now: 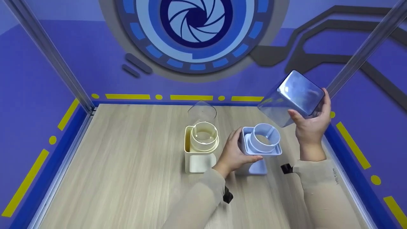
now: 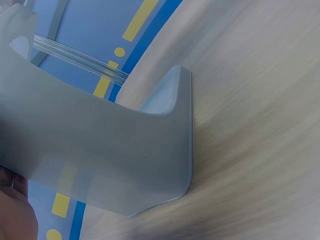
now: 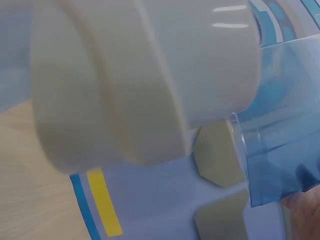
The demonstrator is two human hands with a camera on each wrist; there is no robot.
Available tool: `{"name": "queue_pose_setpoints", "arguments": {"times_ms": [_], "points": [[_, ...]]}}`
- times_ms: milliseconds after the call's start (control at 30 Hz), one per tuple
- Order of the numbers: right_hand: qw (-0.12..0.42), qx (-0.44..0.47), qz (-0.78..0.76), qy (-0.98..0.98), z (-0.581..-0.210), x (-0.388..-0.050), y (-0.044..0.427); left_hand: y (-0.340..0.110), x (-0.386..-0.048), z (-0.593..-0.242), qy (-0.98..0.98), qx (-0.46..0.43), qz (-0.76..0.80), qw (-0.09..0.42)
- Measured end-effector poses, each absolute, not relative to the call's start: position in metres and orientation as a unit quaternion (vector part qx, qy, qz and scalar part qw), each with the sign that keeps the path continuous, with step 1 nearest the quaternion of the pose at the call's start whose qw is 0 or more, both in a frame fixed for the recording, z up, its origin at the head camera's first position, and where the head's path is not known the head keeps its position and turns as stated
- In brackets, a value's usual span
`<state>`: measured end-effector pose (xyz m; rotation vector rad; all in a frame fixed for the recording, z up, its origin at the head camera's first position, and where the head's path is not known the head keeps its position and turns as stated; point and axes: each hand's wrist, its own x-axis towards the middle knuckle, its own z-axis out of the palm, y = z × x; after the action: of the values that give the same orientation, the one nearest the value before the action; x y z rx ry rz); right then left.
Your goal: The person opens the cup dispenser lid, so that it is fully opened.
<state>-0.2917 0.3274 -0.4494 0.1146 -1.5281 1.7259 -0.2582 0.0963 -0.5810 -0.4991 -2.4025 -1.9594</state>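
Note:
My left hand (image 1: 233, 154) grips the near left side of a light blue plastic dispenser base (image 1: 278, 149), just below its round collar. In the left wrist view, the side wall of that base (image 2: 115, 150) fills much of the picture, with part of the hand at the lower left. Raised at the right, my right hand (image 1: 313, 127) holds a clear bluish square container (image 1: 302, 92), tilted with its closed bottom facing up toward the head camera. The container (image 3: 285, 125) also shows in the right wrist view, beside a blurred pale round part (image 3: 115, 85) close to the camera.
A cream dispenser base (image 1: 194, 162) of like shape stands left of the blue one. A clear container (image 1: 202, 113) is partly visible behind its collar. The wooden table (image 1: 127, 165) is bounded by blue printed walls (image 1: 79, 63) with metal posts at the corners.

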Motion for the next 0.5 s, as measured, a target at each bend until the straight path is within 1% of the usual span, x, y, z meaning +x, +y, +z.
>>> {"name": "queue_pose_setpoints", "arguments": {"times_ms": [500], "points": [[0.34, -0.039, 0.692, -0.636, -0.469, -0.309, 0.335, 0.096, -0.258, -0.58, -0.768, -0.165, -0.619, 0.004]]}}
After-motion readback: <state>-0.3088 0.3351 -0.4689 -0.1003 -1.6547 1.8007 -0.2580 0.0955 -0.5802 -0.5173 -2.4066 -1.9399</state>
